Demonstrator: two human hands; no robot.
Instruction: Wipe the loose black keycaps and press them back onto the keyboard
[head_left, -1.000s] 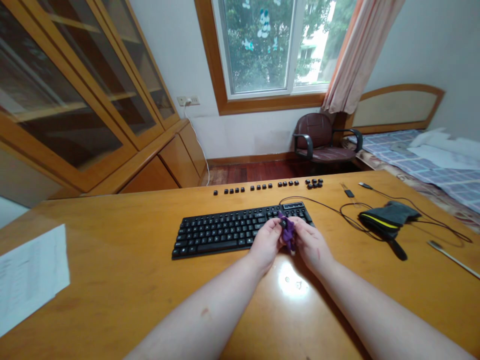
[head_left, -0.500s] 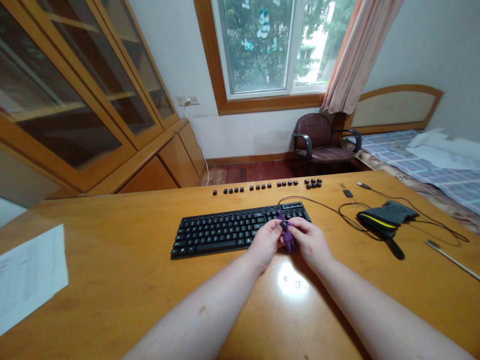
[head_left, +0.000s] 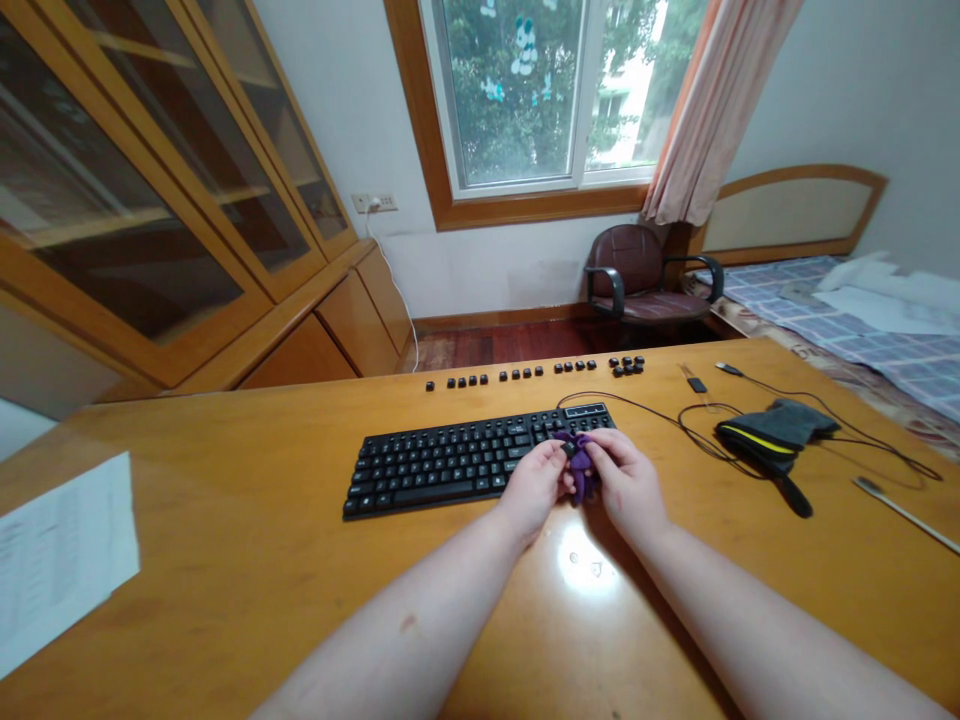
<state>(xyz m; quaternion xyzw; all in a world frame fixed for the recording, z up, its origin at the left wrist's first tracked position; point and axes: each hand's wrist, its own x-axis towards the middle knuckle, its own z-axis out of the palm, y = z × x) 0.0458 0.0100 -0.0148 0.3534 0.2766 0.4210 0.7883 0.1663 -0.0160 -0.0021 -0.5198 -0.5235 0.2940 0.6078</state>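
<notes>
Between the fingertips of my left hand (head_left: 534,484) a small black keycap (head_left: 568,449) is pinched. My right hand (head_left: 628,484) grips a purple cloth (head_left: 580,474), which hangs bunched between both hands beside the keycap. Both hands are just above the right front part of a black keyboard (head_left: 435,463) and hide some of its number pad. Along the far edge of the desk, several loose black keycaps (head_left: 520,374) stand in a row of small groups.
Right of the keyboard lie its coiled cable (head_left: 697,440), a grey pouch with a yellow stripe (head_left: 776,432), a small black tool with wire loops (head_left: 697,384) and a thin brush (head_left: 907,514). Papers (head_left: 71,550) lie on the desk's left. A chair (head_left: 634,272) stands beyond.
My right hand has moved slightly right, away from the keycap, drawing the purple cloth with it so more of it shows. My left hand still pinches the keycap.
</notes>
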